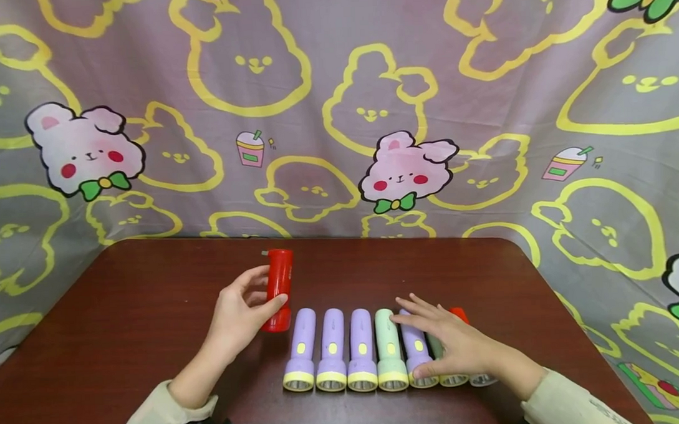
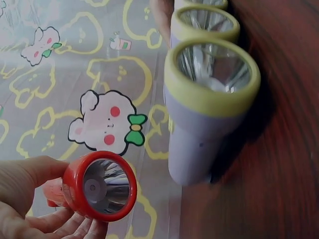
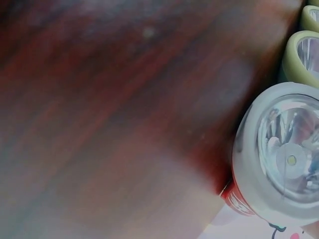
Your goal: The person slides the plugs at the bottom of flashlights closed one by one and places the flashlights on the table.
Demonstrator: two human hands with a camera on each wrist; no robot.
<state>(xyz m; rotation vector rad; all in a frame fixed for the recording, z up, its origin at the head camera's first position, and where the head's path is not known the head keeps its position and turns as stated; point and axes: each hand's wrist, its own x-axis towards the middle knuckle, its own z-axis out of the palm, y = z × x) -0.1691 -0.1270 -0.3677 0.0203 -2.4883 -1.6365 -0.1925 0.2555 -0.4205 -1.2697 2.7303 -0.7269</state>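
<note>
My left hand [image 1: 239,315] grips a red flashlight [image 1: 279,283] above the table, left of a row of flashlights, thumb across its body. In the left wrist view the red flashlight's lens [image 2: 107,186] faces the camera. My right hand [image 1: 456,339] spreads over the row's right end, fingers extended. Beneath and beside it lie a purple flashlight [image 1: 416,340], a partly hidden green one [image 1: 454,379] and a red one with a pale grey head [image 1: 482,380]. A pale green flashlight [image 1: 386,335] lies by its fingertips.
Three purple flashlights [image 1: 303,338] with yellow rims form the row's left part, lenses toward me. The dark red-brown table [image 1: 140,306] extends around them. A cartoon-printed curtain [image 1: 313,113] hangs behind the table and at its sides.
</note>
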